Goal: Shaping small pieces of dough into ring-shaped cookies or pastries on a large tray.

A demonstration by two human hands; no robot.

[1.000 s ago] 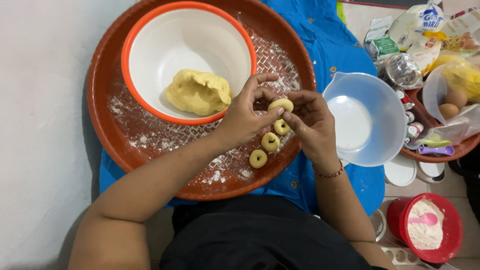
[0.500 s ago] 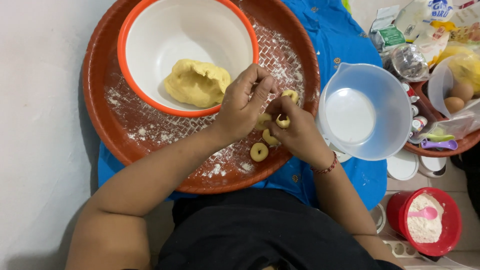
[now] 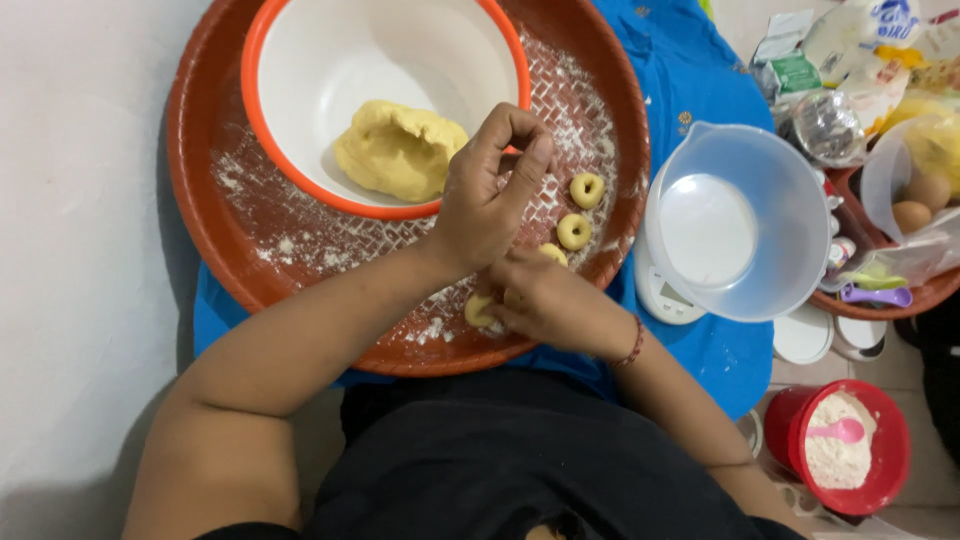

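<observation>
Head view: at frame centre the left hand (image 3: 490, 195) hangs over the floured tray (image 3: 215, 260), fingertips pinched together, what they hold hidden. Just below, the right hand (image 3: 545, 300) rests on the tray, curled loosely, fingers touching a dough ring (image 3: 478, 312). Two more rings (image 3: 586, 190) lie right of the hands. The dough lump (image 3: 395, 148) sits in the bowl (image 3: 300, 60), upper centre.

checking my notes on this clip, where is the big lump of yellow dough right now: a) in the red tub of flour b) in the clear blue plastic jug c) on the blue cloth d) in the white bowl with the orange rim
d: the big lump of yellow dough lies inside the white bowl with the orange rim, which sits on the round brown floured tray.
</observation>
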